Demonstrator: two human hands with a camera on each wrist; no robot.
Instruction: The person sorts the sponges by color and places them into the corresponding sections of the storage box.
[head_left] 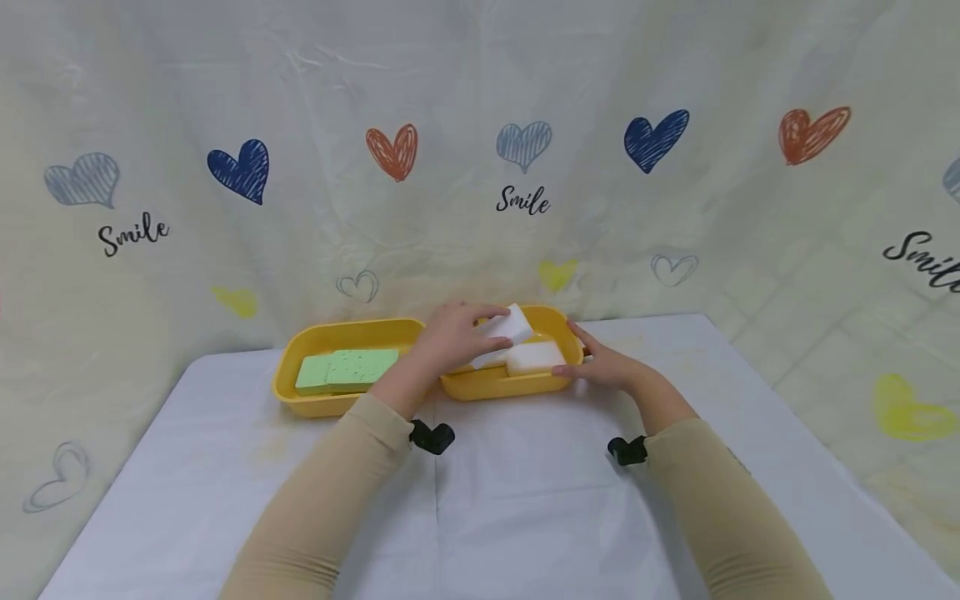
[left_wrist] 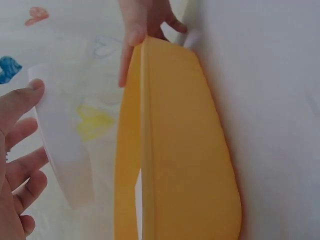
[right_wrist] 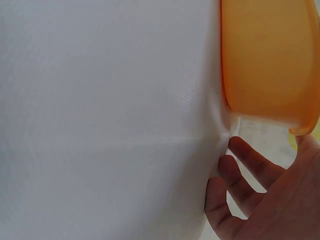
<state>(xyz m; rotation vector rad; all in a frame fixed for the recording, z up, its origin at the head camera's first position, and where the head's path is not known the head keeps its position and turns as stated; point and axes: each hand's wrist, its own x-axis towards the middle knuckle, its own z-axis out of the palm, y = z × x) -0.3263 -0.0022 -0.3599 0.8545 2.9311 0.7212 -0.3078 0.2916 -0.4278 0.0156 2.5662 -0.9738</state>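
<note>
My left hand (head_left: 455, 337) pinches a white sponge-like block (head_left: 516, 325) between thumb and fingers, tilted above the right yellow tray (head_left: 517, 387). In the left wrist view, the white block (left_wrist: 65, 145) stands apart from the tray's wall (left_wrist: 190, 145), with the thumb on its upper edge. More white blocks (head_left: 534, 357) lie inside that tray. At the tray's right end, my right hand (head_left: 609, 367) holds the rim, thumb on the near side and a finger on the far side. In the right wrist view its other fingers (right_wrist: 245, 175) are bent below the tray's end.
A second yellow tray (head_left: 315, 407) stands to the left, holding green sponge-like blocks (head_left: 347, 370). Both trays sit at the back of a table (head_left: 517, 492) with a white cover. Behind it hangs a pale sheet (head_left: 450, 75) printed with hearts and lettering.
</note>
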